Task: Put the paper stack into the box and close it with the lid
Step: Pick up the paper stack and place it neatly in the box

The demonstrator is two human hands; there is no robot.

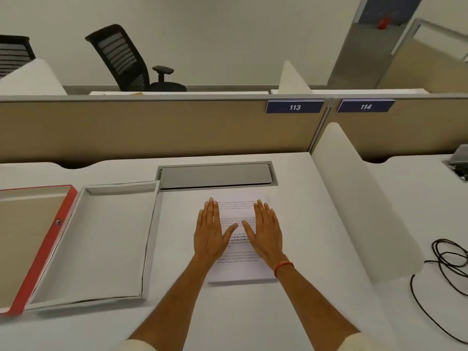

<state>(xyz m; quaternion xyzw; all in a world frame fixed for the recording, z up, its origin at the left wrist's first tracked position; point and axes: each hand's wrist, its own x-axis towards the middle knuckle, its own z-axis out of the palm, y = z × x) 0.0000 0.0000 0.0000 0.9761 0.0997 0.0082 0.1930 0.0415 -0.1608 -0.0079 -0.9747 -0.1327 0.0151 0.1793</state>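
A stack of printed white paper (240, 271) lies flat on the white desk, in the middle. My left hand (211, 230) and my right hand (266, 230) both rest palm-down on top of it, fingers spread, thumbs nearly touching, holding nothing. To the left of the stack sits a shallow white box (101, 239), open and empty inside. Further left, at the frame's edge, lies the lid (48, 244) with a red rim, turned inside up and showing brown cardboard.
A grey cable hatch (217, 174) is set into the desk just behind the paper. A white divider (359, 198) stands on the right, with a black cable (445, 259) on the neighbouring desk. A beige partition (152, 127) closes the back.
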